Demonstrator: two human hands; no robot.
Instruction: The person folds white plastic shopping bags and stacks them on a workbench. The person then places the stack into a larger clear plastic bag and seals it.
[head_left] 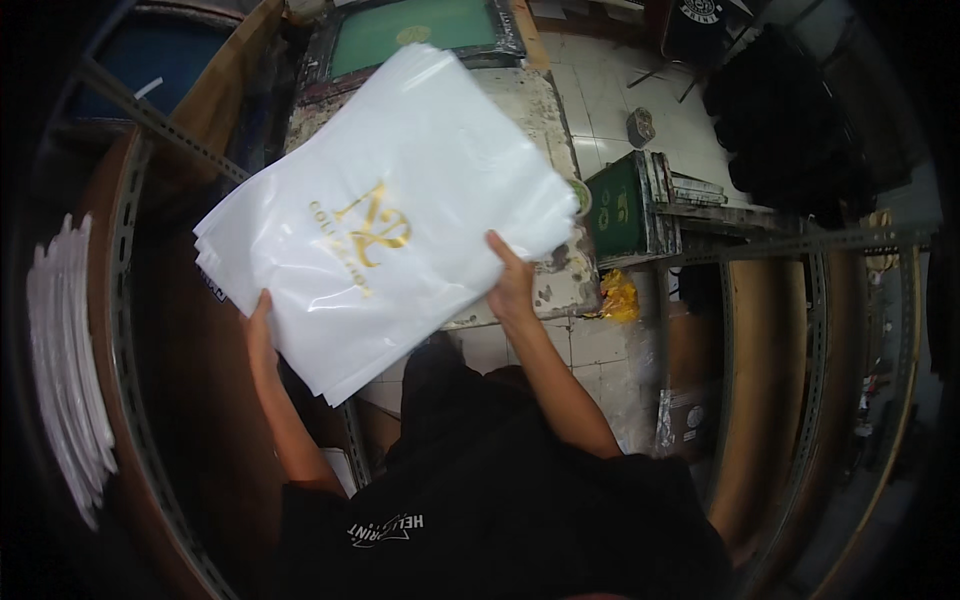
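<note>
A stack of white plastic bags [430, 150] with gold print on the top one is held up in front of me, tilted, over a paint-stained worktable [500, 95]. My left hand [259, 325] grips the stack at its lower left edge, thumb on top. On the near right edge, my right hand [512, 285] clasps it the same way. The fingers of both hands are hidden beneath the bags. Several layers show at the stack's left and right ends. Much of the table lies hidden behind it.
A green printing screen [415, 35] lies at the table's far end. More framed screens [620, 210] stand at the right. Metal shelf racks flank me, with white sheets [70, 360] stacked on the left one. A yellow crumpled plastic bag [619, 297] sits right of the table.
</note>
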